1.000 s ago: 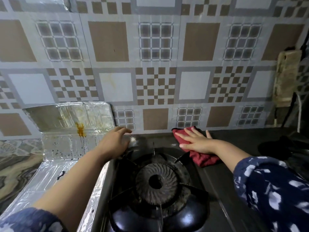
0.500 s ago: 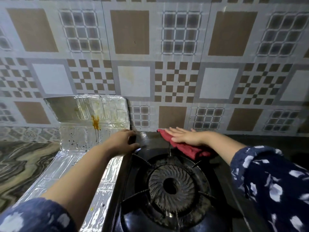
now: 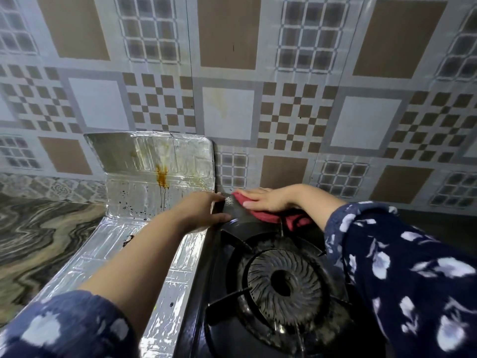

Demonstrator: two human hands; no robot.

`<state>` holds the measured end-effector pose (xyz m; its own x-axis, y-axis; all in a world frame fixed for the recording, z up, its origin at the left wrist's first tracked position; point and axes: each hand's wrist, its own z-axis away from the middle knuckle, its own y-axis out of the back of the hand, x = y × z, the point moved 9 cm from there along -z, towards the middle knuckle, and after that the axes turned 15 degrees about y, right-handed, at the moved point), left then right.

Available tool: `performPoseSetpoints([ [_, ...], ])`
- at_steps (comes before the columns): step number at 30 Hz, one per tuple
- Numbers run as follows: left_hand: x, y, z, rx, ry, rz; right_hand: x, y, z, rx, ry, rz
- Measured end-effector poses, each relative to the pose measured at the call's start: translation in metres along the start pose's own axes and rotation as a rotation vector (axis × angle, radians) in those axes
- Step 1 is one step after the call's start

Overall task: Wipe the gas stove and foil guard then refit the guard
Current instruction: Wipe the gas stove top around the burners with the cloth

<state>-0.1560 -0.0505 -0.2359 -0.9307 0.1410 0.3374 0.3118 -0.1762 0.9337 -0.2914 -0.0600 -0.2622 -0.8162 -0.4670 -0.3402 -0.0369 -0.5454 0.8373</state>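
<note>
The black gas stove [image 3: 232, 259] fills the lower middle, with its round burner [image 3: 284, 282] under a pan support. My left hand [image 3: 204, 210] grips the stove's back left corner, thumb on top. My right hand [image 3: 268, 200] lies flat on a red cloth [image 3: 294, 219], pressing it on the stove's back edge by the wall. The silver foil guard [image 3: 144, 192] stands folded to the left of the stove, its back panel against the wall, with an orange drip stain and dark specks on it.
A patterned tiled wall [image 3: 232, 112] rises directly behind the stove. A marbled brown countertop [image 3: 41, 239] spreads to the left of the foil guard. More dark stove surface [image 3: 438, 223] extends to the right behind my right sleeve.
My right hand has slid the red cloth leftward along the stove's back edge toward the corner. My left hand closed on the stove's back left corner. The view has moved closer and shifted left.
</note>
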Motion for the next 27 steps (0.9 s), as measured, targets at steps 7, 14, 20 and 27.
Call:
performPoseSetpoints([
  [7,0.001,0.0,-0.002,-0.016,-0.043,-0.128,0.033,0.001,0.026,-0.044,-0.051,-0.318],
  [14,-0.005,-0.003,-0.007,0.001,-0.058,-0.111,0.011,0.002,-0.018,-0.016,-0.039,-0.281],
  [20,0.0,-0.006,-0.006,-0.033,-0.019,-0.196,0.008,0.005,-0.026,0.145,0.008,-0.202],
  [27,0.001,-0.006,-0.007,-0.054,0.007,-0.241,0.021,0.017,-0.014,0.327,-0.043,-0.204],
])
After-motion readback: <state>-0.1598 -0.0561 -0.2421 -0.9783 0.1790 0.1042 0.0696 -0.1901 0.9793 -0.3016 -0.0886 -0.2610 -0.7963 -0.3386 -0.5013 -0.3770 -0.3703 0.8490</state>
